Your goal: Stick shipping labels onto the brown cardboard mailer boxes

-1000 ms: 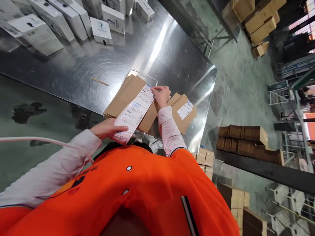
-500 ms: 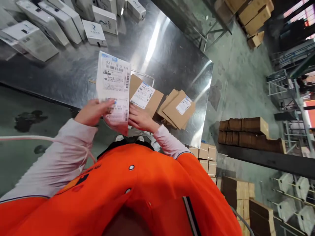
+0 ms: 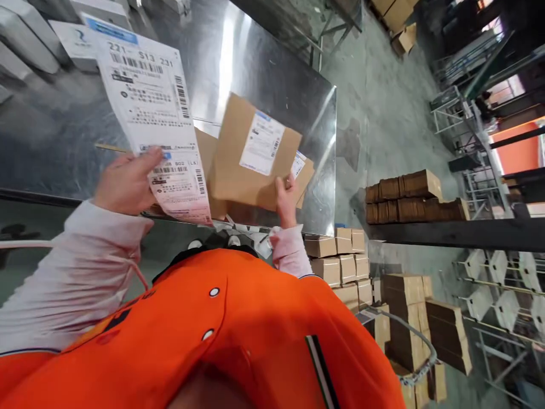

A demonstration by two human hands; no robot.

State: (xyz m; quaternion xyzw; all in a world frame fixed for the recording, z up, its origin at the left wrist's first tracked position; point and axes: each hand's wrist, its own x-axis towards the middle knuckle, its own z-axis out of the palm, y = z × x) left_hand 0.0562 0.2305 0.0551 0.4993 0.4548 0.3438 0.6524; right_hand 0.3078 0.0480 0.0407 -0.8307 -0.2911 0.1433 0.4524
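Observation:
My left hand [image 3: 130, 179] pinches a long strip of printed shipping labels [image 3: 149, 108], which hangs down below the fingers and stands up above them. In my right hand [image 3: 288, 196], thumb and fingers grip the near right edge of a flat brown cardboard mailer [image 3: 232, 142]. That mailer is lifted and tilted, and a white shipping label [image 3: 263, 142] lies on its face. Behind it, partly hidden, more brown cardboard [image 3: 205, 159] rests on the metal table. To the right, another labelled mailer [image 3: 305, 177] shows from under the lifted one.
White boxes [image 3: 25, 37] stand at the far left of the metal table [image 3: 293, 113], whose right edge drops to the floor. A thin brown strip [image 3: 110, 147] lies on it. Stacked cartons [image 3: 336, 255] are below on the right, with flat cardboard bundles [image 3: 400, 196] beyond.
A label from the strip now lies on the mailer. My left hand has raised the strip to the left. My right hand moved from pressing the mailer to lifting it rightward.

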